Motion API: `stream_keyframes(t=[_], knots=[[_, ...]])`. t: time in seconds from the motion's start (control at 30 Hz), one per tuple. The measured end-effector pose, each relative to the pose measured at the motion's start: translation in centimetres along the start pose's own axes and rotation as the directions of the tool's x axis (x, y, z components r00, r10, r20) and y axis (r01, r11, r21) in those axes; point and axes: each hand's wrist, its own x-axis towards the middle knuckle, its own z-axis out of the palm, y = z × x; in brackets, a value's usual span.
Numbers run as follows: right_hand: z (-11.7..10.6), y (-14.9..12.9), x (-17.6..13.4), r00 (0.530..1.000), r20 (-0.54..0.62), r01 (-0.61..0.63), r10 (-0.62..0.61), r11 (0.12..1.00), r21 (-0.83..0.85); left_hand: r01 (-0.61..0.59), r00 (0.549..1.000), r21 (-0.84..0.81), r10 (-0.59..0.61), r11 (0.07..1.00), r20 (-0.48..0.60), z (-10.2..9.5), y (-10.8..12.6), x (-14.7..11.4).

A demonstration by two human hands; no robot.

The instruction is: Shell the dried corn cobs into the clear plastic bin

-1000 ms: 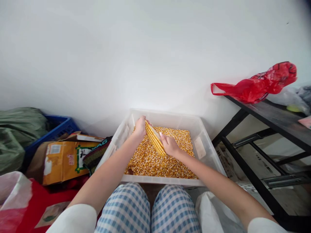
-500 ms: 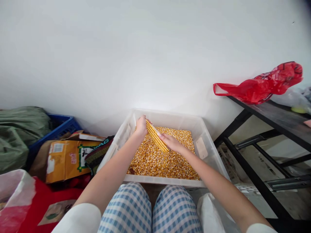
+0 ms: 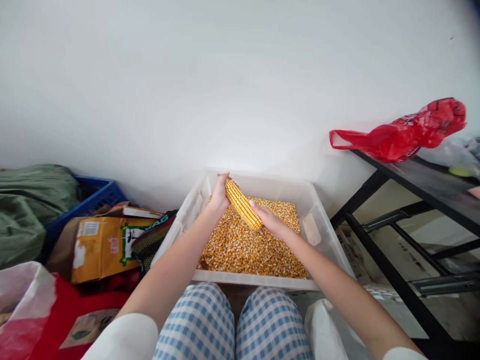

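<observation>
A yellow corn cob [image 3: 240, 204], covered in kernels on the side I see, slants between my hands above a bin. My left hand [image 3: 220, 192] is closed round its upper left end. At the lower right end my right hand [image 3: 268, 218] grips it, thumb along the side and fingers hidden beneath. Under the cob, loose corn kernels [image 3: 240, 255] spread over the floor of the translucent plastic bin [image 3: 258, 281]. The bin stands right in front of my knees.
To the left lie an orange cardboard box [image 3: 101, 245], a blue crate [image 3: 101, 192] with a green sack [image 3: 26, 215], and a red bag [image 3: 86, 305]. A black-framed table [image 3: 378, 240] on the right carries a red plastic bag [image 3: 405, 135]. A white wall [image 3: 225, 85] rises behind the bin.
The corn cob has turned in my hands, so a broader face of kernels shows. Its upper end sits slightly higher, and my right thumb has moved along its side.
</observation>
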Motion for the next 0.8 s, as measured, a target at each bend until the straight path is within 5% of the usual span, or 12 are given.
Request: stream_keyframes(t=[0.4,0.8], knots=[[0.6,1.1,0.0,0.997,-0.044,0.053,-0.066,0.969,-0.243,-0.018,1.000,0.014,0.018,1.000,0.009,-0.5,0.1,0.3],[-0.2,0.3,0.5,0.986,-0.058,0.136,-0.156,0.955,-0.264,-0.006,0.996,0.028,0.004,1.000,0.094,-0.1,-0.1,-0.2]])
